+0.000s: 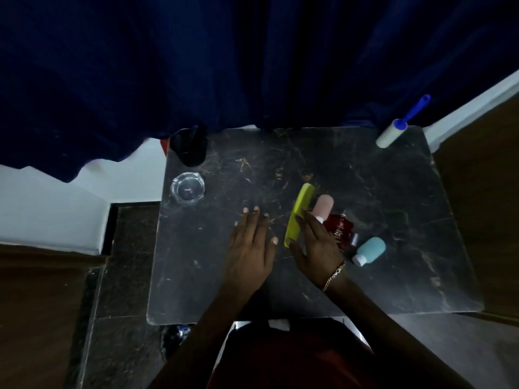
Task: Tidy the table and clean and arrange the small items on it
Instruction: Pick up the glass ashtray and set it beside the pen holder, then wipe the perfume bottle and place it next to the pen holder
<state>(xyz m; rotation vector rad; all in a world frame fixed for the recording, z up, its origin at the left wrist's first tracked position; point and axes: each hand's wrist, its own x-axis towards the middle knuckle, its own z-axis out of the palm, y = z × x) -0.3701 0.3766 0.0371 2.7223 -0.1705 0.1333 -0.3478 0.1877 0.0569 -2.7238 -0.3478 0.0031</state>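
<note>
Two hands work the desk (pixel 365 192): right hand (pixel 317 242) grips the comb (pixel 299 213), bottles just beyond its fingers (pixel 304 220); left hand (pixel 251 242) lies flat, released. Lift the comb clear, avoiding bottles.

The bare left hand (pixel 250 242) lies palm down, fingers spread and stretched toward the far side. Just to its right, the bare right hand (pixel 314 242) is curled around something, a thin gold chain bracelet (pixel 334 276) on its wrist.
</note>
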